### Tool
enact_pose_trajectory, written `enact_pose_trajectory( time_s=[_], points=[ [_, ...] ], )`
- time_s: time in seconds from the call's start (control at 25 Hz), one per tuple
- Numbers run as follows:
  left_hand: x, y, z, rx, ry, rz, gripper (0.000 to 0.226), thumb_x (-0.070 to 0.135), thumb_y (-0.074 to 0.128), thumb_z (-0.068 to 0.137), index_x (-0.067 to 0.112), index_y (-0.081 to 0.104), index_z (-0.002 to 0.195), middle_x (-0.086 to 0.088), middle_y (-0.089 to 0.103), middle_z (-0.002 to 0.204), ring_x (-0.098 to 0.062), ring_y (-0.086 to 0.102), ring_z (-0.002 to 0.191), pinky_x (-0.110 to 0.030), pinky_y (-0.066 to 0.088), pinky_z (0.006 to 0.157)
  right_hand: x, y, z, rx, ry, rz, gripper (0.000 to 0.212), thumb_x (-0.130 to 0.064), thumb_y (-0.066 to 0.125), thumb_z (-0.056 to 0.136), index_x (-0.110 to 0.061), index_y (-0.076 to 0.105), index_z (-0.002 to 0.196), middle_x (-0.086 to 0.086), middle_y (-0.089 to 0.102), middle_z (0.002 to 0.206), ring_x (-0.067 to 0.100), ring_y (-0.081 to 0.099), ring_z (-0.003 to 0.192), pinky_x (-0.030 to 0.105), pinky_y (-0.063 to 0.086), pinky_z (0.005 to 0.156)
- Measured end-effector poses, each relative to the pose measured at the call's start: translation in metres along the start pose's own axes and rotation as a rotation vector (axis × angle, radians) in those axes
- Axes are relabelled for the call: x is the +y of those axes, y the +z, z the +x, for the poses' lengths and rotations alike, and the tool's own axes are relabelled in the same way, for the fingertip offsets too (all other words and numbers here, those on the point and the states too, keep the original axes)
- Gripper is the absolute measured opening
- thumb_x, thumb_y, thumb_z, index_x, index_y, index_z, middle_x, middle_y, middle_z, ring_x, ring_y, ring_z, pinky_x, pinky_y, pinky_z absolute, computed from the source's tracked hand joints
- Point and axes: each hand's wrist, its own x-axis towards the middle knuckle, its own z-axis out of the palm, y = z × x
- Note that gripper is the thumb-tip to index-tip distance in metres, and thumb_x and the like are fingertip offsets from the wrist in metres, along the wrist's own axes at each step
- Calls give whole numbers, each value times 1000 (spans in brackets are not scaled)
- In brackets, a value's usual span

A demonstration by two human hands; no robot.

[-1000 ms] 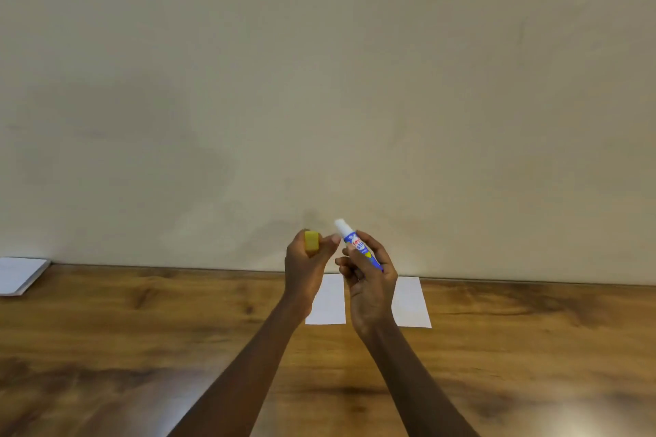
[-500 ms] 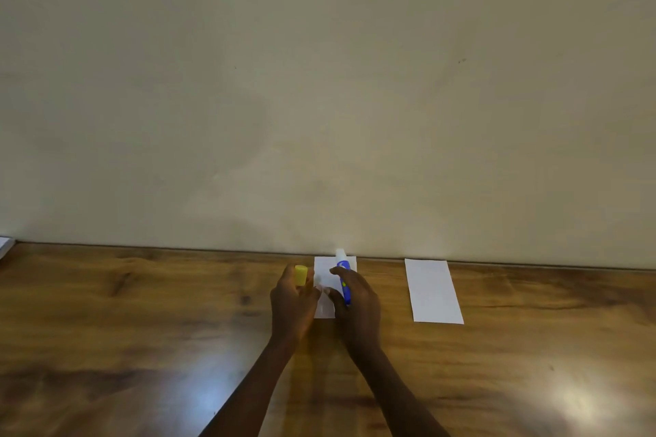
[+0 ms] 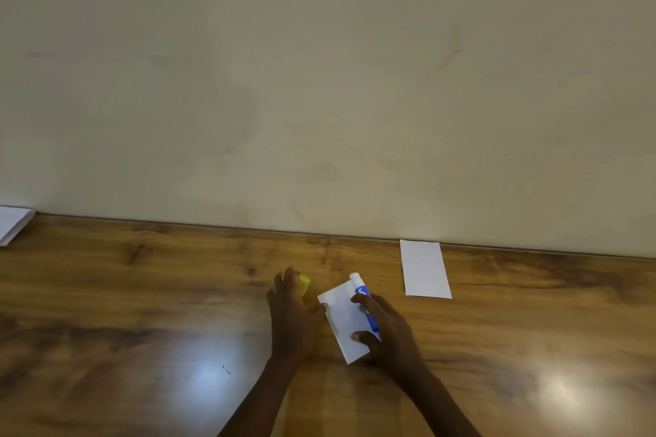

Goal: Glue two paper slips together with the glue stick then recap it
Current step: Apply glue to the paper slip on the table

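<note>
My right hand point(image 3: 387, 333) grips the blue uncapped glue stick point(image 3: 365, 298), its white tip pointing away from me, and its thumb and fingers also press on a white paper slip point(image 3: 342, 319) lying tilted on the wooden table point(image 3: 142, 294). My left hand point(image 3: 291, 312) holds the yellow cap point(image 3: 304, 283) between its fingers, and its fingertips touch the slip's left edge. A second white paper slip point(image 3: 424, 268) lies flat farther right, near the wall.
A plain beige wall point(image 3: 319, 82) rises right behind the table's far edge. A white sheet or pad point(image 3: 12, 223) sits at the far left edge of the table.
Both hands came down from mid-air to the table. The left slip has been pulled toward me and turned askew under the right hand. The view shifted left, so the second slip sits farther right.
</note>
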Motion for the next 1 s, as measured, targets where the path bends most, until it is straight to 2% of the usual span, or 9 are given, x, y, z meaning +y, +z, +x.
enact_pose_trajectory(
  time_s=[0.08, 0.16, 0.28, 0.4, 0.56, 0.64, 0.8, 0.92, 1.0],
  points=[
    [-10, 8, -9, 15, 11, 198, 86, 43, 68, 74, 8, 21, 137, -16, 18, 152, -36, 13, 141, -51, 8, 114, 2, -4, -5, -17, -4, -9, 55, -21, 66, 77, -23, 40, 125, 2, 43, 137, 14, 45, 117, 16, 33, 91],
    [-18, 11, -17, 19, -18, 301, 94, 57, 65, 68, 10, 21, 137, -16, 7, 155, -38, 4, 142, -56, 1, 112, 0, -6, -5, -25, -16, 9, 57, -21, 67, 76, -22, 39, 125, 2, 43, 137, 13, 45, 114, 13, 32, 89],
    [-26, 10, -28, 78, 29, 346, 86, 62, 64, 64, 10, 36, 128, -25, 18, 151, -49, 17, 136, -66, 7, 107, -1, -8, -5, -92, -62, 14, 56, -23, 66, 76, -23, 38, 125, 4, 42, 138, 10, 44, 110, 7, 32, 86],
    [-34, 11, -36, 146, 90, 366, 81, 55, 73, 59, 13, 36, 116, -32, 33, 141, -55, 33, 126, -73, 16, 98, 0, -13, -9, -127, -61, 32, 56, -22, 68, 75, -22, 40, 123, 6, 44, 136, 13, 47, 110, 13, 35, 88],
    [-36, 11, -36, 138, 53, 331, 88, 56, 74, 58, 15, 32, 124, -26, 21, 149, -48, 17, 136, -65, -5, 103, -9, -15, -7, -33, -34, 73, 59, -15, 74, 70, -16, 44, 121, 9, 54, 125, 17, 53, 104, 24, 41, 89],
    [-37, 11, -34, 105, 73, 343, 90, 60, 70, 60, 20, 27, 129, -21, 11, 153, -44, 8, 139, -61, -13, 103, -21, -7, -4, 119, -27, 184, 52, -12, 74, 70, -10, 50, 117, 8, 61, 108, 15, 57, 91, 16, 43, 81],
    [-40, 13, -30, 34, 107, 428, 94, 65, 60, 64, 18, 27, 138, -13, -10, 154, -40, -7, 140, -64, -15, 103, -39, 17, 0, 253, 69, 577, 24, 1, 59, 80, 3, 57, 103, 16, 63, 86, 5, 59, 65, 6, 46, 63],
    [-40, 12, -29, 36, 129, 436, 91, 65, 59, 65, 18, 28, 137, -14, -10, 153, -42, -4, 140, -66, -11, 104, -36, 26, 3, 252, 159, 749, 22, 7, 51, 82, 15, 53, 103, 25, 62, 82, 2, 59, 55, 16, 46, 62],
    [-39, 12, -29, 29, 131, 436, 89, 63, 59, 66, 17, 31, 136, -17, -4, 154, -43, -1, 140, -66, -8, 105, -34, 26, 4, 257, 139, 742, 23, 11, 53, 80, 10, 54, 103, 22, 64, 89, 8, 61, 64, 22, 49, 68]
  ],
)
